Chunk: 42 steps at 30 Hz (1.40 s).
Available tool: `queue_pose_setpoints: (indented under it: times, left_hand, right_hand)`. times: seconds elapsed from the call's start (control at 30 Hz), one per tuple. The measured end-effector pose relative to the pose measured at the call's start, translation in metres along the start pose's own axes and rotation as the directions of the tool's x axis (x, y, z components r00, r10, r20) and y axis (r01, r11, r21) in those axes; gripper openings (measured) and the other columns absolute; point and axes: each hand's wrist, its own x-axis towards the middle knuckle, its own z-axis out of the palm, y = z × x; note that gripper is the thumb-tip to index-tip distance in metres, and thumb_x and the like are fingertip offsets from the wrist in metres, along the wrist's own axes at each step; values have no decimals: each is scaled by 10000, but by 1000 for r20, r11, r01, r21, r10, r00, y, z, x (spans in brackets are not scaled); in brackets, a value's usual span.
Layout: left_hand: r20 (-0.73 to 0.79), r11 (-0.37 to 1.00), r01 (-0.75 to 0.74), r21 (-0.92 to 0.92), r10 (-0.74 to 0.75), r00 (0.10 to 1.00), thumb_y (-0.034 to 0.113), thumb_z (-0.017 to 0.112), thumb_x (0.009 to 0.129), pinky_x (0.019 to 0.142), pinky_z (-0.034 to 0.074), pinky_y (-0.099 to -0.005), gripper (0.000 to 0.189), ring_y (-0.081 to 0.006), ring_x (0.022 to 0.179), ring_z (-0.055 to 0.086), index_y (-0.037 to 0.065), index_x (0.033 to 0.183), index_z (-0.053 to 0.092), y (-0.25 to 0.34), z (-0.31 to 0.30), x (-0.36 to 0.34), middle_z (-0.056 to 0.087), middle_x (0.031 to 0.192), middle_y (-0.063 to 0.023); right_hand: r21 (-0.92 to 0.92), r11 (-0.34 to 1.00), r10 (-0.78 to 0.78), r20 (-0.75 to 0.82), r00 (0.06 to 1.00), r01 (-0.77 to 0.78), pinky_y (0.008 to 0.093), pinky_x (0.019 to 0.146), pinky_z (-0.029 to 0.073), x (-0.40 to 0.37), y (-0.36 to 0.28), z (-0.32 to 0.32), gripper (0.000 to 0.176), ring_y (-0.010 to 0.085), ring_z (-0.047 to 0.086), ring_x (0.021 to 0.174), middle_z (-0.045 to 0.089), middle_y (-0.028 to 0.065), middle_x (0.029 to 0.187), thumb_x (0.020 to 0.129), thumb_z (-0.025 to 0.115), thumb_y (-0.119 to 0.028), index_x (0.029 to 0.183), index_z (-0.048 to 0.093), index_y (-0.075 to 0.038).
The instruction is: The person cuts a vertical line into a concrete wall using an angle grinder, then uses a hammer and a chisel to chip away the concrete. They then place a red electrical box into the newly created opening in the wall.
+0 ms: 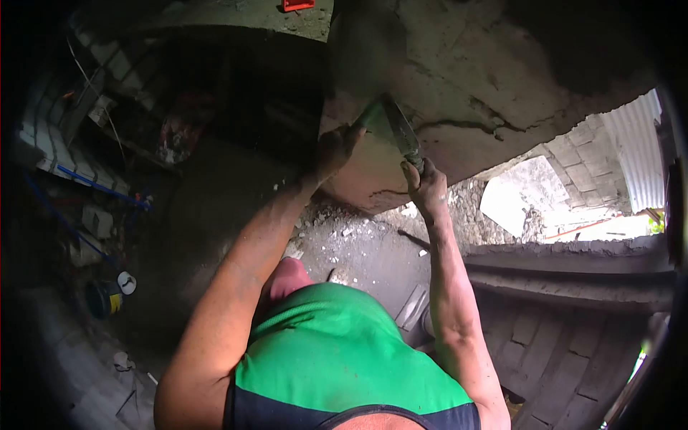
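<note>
Left hand (335, 147) fists a green handle (372, 115), upper centre; right hand (427, 185) grips a dull grey chisel (403, 132) against the cracked slab (487, 86).

**No Legible Text in View**

No writing, number or brand can be read anywhere in the frame. A can (102, 297) on the floor (64, 373) at left carries a yellow label, too small and dim to make out. A red object (297, 5) at the top edge shows no legible marking. The green-handled tool (393, 127) and the person's green-and-dark shirt (337, 351) show no readable lettering either.
</note>
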Motion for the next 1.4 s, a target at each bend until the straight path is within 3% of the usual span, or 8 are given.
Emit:
queue_pose_setpoints:
  times: [0.07, 0.13, 0.23, 0.57, 0.97, 1.17, 1.27, 1.4]
  left_hand:
    - [28, 999, 8, -45, -7, 1000, 496, 525, 1008, 449, 382, -370, 467, -180, 464, 494, 74, 837, 629, 19, -5, 0, 537, 595, -28]
    - [397, 533, 823, -197, -724, 564, 524, 529, 999, 494, 392, -346, 492, -140, 515, 493, 93, 766, 570, 91, -15, -10, 474, 584, 10]
    - [198, 992, 129, 10, -128, 972, 507, 568, 983, 461, 390, -353, 485, -173, 505, 527, 54, 810, 584, 34, 6, -61, 539, 598, -41]
    - [48, 889, -52, 455, 34, 998, 441, 620, 966, 488, 458, -411, 409, -356, 529, 604, 44, 872, 637, 44, -43, 2, 587, 600, -187]
    - [-2, 1000, -22, 20, 22, 1000, 372, 610, 984, 540, 479, -445, 330, -350, 573, 624, 45, 965, 655, -19, -24, 5, 612, 666, -175]
    - [273, 908, 410, -83, -375, 886, 424, 549, 1013, 487, 471, -327, 378, -196, 522, 569, 72, 926, 655, 16, -35, 12, 539, 595, -18]
    - [407, 622, 682, -384, -549, 730, 471, 527, 1015, 468, 434, -298, 418, -119, 529, 566, 90, 880, 634, 19, -7, 3, 521, 612, 23]
    - [347, 742, 643, -192, -561, 751, 481, 546, 1000, 460, 430, -358, 442, -210, 505, 603, 81, 822, 606, 71, 4, -37, 573, 612, -51]
  right_hand:
    - [70, 990, 118, 18, 993, -119, 378, 679, 524, -7, -20, -8, 378, 284, 701, 754, 678, 198, 782, 922, 675, -362, 1044, 669, -4]
    - [128, 988, 95, -32, 995, -90, 339, 633, 482, -25, -14, -8, 364, 195, 600, 698, 629, 116, 731, 944, 649, -370, 1026, 668, -16]
    - [261, 961, 122, -83, 989, -96, 271, 528, 380, -50, -4, -13, 411, 82, 460, 597, 500, -31, 634, 979, 583, -441, 835, 575, -56]
    - [425, 870, 286, -24, 958, -250, 225, 445, 337, -107, 35, -24, 485, 45, 428, 505, 469, -44, 623, 1003, 517, -537, 804, 483, -96]
    - [-98, 939, -336, -70, 939, 329, 430, 575, 513, -19, -51, -37, 478, 358, 658, 612, 617, 166, 643, 883, 696, -484, 896, 602, -15]
    - [-225, 968, 117, 25, 993, -108, 454, 632, 524, 22, -30, -11, 495, 437, 668, 755, 661, 237, 765, 891, 678, -485, 935, 635, 7]
    - [161, 974, 175, -113, 978, -156, 390, 635, 490, -17, -23, -15, 348, 309, 655, 670, 632, 224, 715, 931, 642, -333, 1016, 664, 4]
    - [271, 919, 308, -43, 950, -285, 314, 547, 428, -82, 48, 0, 397, 144, 520, 581, 556, 75, 643, 974, 594, -414, 906, 604, -23]
